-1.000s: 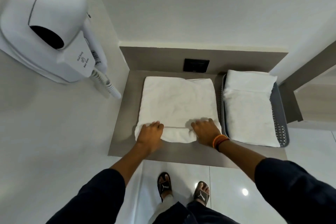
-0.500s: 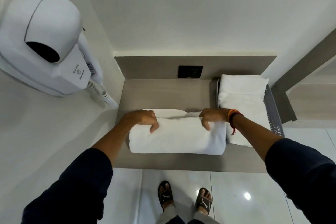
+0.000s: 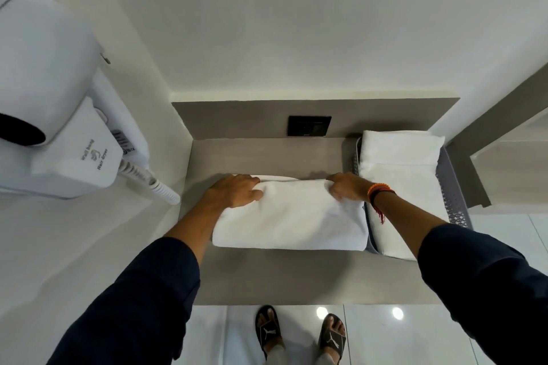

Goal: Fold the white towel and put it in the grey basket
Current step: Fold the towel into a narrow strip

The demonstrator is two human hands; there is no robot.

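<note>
The white towel (image 3: 292,216) lies folded into a long band across the grey-brown shelf (image 3: 296,275). My left hand (image 3: 234,191) rests on its far left corner, fingers curled over the fold. My right hand (image 3: 345,187) grips the far right corner, pinching the cloth. The grey basket (image 3: 453,190) stands on the shelf just right of the towel. It holds another folded white towel (image 3: 397,175).
A white wall-mounted hair dryer (image 3: 56,115) with a coiled cord juts out on the left wall. A black socket plate (image 3: 309,125) sits on the shelf's back panel. White walls close in the shelf behind and to the left. My sandalled feet (image 3: 299,335) stand on glossy floor tiles below.
The towel was spread flat with my hands at its near edge. Both hands carried that edge away from me, folding the towel in half, and now hold its far corners.
</note>
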